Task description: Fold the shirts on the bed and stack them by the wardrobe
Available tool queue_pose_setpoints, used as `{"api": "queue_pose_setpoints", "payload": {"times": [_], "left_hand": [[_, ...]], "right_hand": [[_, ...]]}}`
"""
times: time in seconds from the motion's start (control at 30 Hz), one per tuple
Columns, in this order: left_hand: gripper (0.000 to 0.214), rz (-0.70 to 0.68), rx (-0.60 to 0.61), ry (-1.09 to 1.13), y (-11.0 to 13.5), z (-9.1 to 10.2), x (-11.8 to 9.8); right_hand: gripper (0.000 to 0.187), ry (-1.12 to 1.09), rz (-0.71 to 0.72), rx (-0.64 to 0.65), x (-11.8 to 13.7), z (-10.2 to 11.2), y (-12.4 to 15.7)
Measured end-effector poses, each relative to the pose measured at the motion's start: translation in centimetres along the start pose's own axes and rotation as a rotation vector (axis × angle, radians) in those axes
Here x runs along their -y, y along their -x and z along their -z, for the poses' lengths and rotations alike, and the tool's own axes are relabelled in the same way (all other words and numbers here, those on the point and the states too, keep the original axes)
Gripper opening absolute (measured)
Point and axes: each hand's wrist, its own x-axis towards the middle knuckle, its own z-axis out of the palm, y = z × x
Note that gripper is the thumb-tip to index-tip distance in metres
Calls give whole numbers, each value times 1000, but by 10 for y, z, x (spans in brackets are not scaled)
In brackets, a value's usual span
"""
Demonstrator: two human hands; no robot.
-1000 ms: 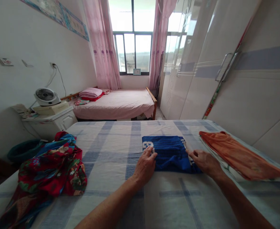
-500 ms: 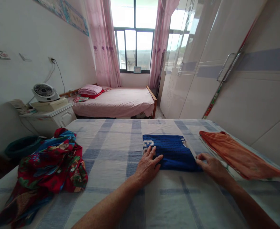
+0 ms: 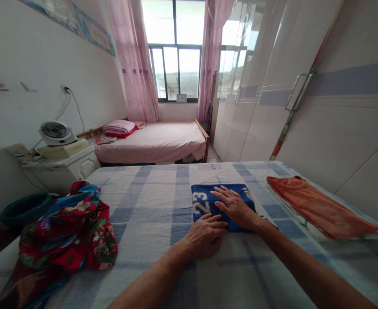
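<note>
Jersey: blue, folded to a small rectangle, mid-bed, number up. Right hand lies flat on it, fingers spread, gripping nothing. Left hand lies flat at its near edge, likewise unclenched. Judged: this fold nearly done. Orange shirt lies folded at right. Floral heap at left is unfolded.

Both hands flat and palm-down, close together: left hand nearer, right hand just beyond it.
</note>
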Motion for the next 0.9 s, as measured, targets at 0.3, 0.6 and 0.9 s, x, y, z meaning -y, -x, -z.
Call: {"api": "queue_pose_setpoints", "payload": {"times": [0.3,0.6,0.9], "left_hand": [[26,39,-48,121,-1,-8,12],[23,426,-528,48,-3,-4,15],[43,1001,-574,698,-6,6,38]], "right_hand": [[57,268,-344,-102,-31,-16,0],[55,266,-384,-188,-41,-35,43],[52,-363,-368,-156,17,-5,20]]}}
